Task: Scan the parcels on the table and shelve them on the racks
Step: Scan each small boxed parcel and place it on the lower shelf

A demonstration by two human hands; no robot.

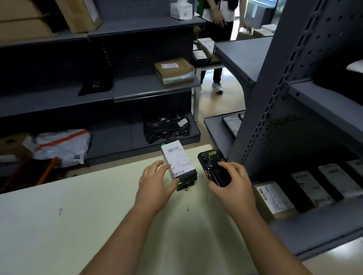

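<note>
1. The parcel (178,162) at the table's far edge, in my left hand (155,185), has a white label with black barcodes. Its box is black, with a green spot at the near end.
2. The scanner (213,167) in my right hand (231,185) is black, with a small yellow sticker.
3. The table (76,223) is pale cream with a few dark specks.
4. The racks (273,93) are dark grey, their uprights dotted with holes.
5. Beyond the far edge: a brown cardboard box (174,71) with white-and-green tape, a glossy black bag (166,127), and a white bag (61,143) with an orange stripe.
</note>
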